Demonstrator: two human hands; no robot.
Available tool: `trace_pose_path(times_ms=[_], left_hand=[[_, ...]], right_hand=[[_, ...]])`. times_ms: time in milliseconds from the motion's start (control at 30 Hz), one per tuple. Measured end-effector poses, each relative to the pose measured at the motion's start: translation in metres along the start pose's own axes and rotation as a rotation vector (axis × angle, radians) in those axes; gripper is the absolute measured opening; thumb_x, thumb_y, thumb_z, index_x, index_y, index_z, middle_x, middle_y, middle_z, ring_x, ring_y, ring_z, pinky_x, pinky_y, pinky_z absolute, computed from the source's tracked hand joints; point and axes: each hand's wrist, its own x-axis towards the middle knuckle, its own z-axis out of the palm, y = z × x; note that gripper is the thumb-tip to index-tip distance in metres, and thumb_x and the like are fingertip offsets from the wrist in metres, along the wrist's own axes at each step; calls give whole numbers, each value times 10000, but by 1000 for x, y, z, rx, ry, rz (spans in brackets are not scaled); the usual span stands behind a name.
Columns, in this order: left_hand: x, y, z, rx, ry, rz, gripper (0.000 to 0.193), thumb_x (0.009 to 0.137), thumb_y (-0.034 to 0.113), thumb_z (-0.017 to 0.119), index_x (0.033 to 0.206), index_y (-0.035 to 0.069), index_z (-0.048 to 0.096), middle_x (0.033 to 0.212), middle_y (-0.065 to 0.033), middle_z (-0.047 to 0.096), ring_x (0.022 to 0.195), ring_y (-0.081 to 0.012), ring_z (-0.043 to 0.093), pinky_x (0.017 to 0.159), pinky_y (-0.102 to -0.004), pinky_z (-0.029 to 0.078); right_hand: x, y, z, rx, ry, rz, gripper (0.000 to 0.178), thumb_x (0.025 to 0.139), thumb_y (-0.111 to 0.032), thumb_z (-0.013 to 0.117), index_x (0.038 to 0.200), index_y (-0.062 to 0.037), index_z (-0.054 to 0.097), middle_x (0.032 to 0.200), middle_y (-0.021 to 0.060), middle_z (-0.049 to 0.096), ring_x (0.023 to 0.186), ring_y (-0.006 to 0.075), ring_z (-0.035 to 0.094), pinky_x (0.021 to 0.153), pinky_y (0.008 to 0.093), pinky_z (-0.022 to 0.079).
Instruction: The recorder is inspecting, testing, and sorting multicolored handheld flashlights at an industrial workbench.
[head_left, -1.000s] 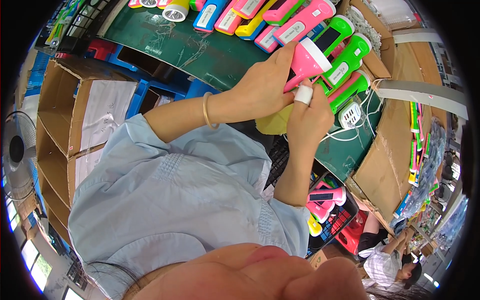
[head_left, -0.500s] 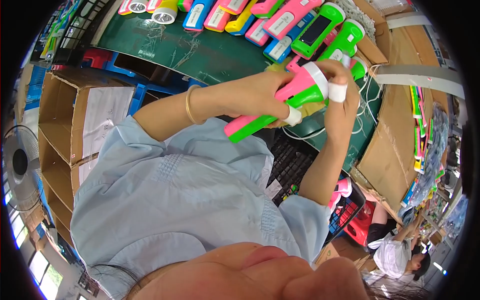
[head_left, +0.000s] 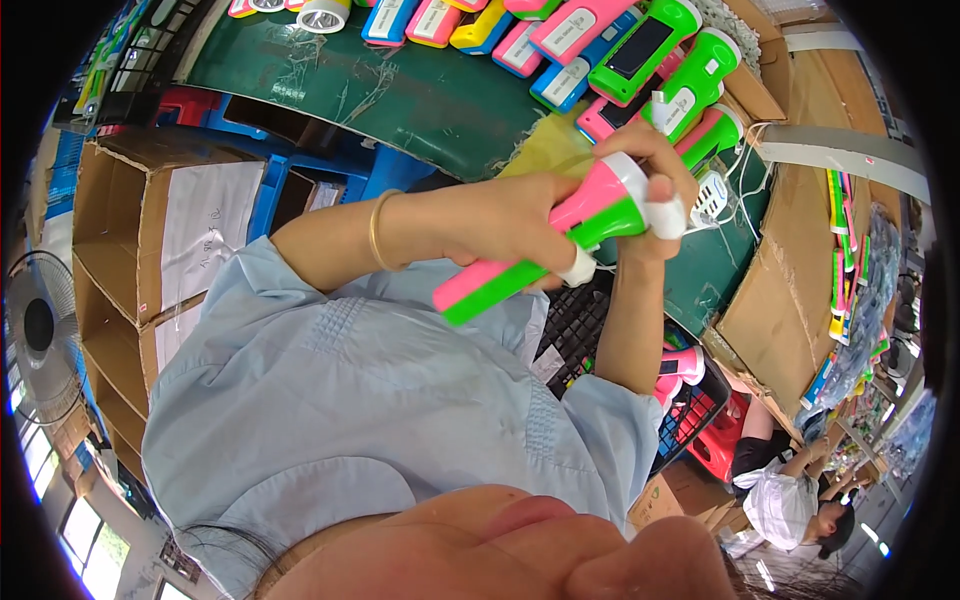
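Note:
My left hand, with a bracelet at the wrist, is wrapped round the neck of a pink-and-green flashlight. White tape covers the tip of its thumb. The flashlight slants, its plain handle end low at the left and its white-rimmed head up at the right. At that head, the fingers of my right hand curl about the white rim; white wrapping is on one finger. The lens faces away and is hidden. Behind the hands a yellow cloth lies on the green table.
Several colourful flashlights lie along the table's far side. Beside my right hand sits a white multi-port charger with loose cables. A black basket holds pink flashlights at the lower right. Cardboard compartments and a fan stand left; another person works at the lower right.
Both hands have shifted slightly down with the flashlight, its handle end moving down and left. More of the yellow cloth and the white charger now shows.

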Motion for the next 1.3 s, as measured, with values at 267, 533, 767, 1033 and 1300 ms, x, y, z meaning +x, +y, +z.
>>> trace_pose_path(times_ms=[267,533,767,1033,1300], left_hand=[[5,4,-10,-234,-134,-157,344,653,94,618,964,1,503,734,-66,549,526,-124,530,462,-260,419],[12,-3,-10,196,-5,-46,385,661,126,621,1004,0,499,760,-53,565,631,-124,555,559,-254,450],[22,-4,-23,26,130,224,491,848,267,579,1219,12,384,969,-63,539,826,-117,553,700,-245,459],[36,17,-22,-140,313,518,432,864,225,562,1207,30,387,980,-51,528,868,-109,544,733,-260,472],[43,25,-26,-555,375,476,422,887,411,472,1123,63,510,923,-28,551,822,-103,539,703,-256,455]], right_hand=[[4,-9,-6,-79,-82,59,334,815,-317,547,815,15,579,752,28,520,646,91,471,562,210,348],[6,-10,-8,-312,-79,202,157,767,-142,509,801,0,566,662,27,519,613,92,450,548,223,358],[-7,-18,-1,-403,266,320,310,903,-265,482,1009,9,579,845,82,604,738,118,557,611,237,441],[-27,-20,23,-38,121,425,452,867,-299,549,1134,61,501,1039,150,578,889,212,598,804,310,463],[-25,-15,21,441,52,652,361,864,-246,541,1051,62,517,894,152,618,806,233,620,728,306,484]])
